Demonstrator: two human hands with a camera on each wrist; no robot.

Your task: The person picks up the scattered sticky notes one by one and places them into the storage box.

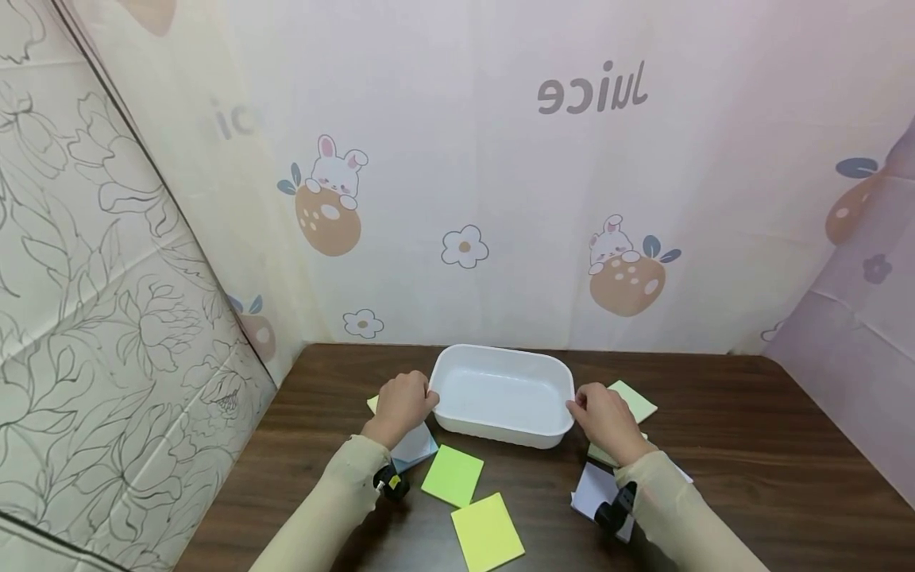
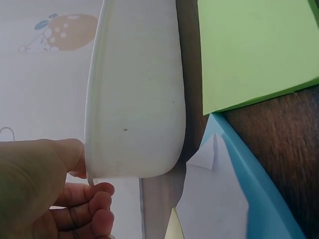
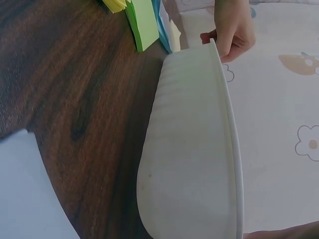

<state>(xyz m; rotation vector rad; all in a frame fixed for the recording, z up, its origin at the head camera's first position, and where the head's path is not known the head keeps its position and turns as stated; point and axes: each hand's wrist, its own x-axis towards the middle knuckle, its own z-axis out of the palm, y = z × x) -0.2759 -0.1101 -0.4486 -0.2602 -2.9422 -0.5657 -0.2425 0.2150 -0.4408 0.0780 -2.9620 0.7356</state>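
Observation:
A white rectangular plastic basin [image 1: 503,393] stands at the back of the dark wooden table, its inside bare. My left hand [image 1: 403,403] pinches its left rim; in the left wrist view the thumb lies on one side of the rim and the curled fingers [image 2: 102,199] on the other. At the opposite end, my right hand [image 1: 606,417] grips the right rim with thumb and fingers. Only a sliver of that hand enters the right wrist view, so its fingertips are hidden there. The basin's outer side wall [image 3: 192,139] fills the middle of that view.
Green sticky notes [image 1: 453,475] and yellow ones [image 1: 488,532] lie in front of the basin. White and blue paper [image 1: 415,446] is under the left wrist. Pale green notes [image 1: 635,400] and lilac ones [image 1: 595,491] lie around the right arm. A printed curtain [image 1: 465,159] hangs behind the table.

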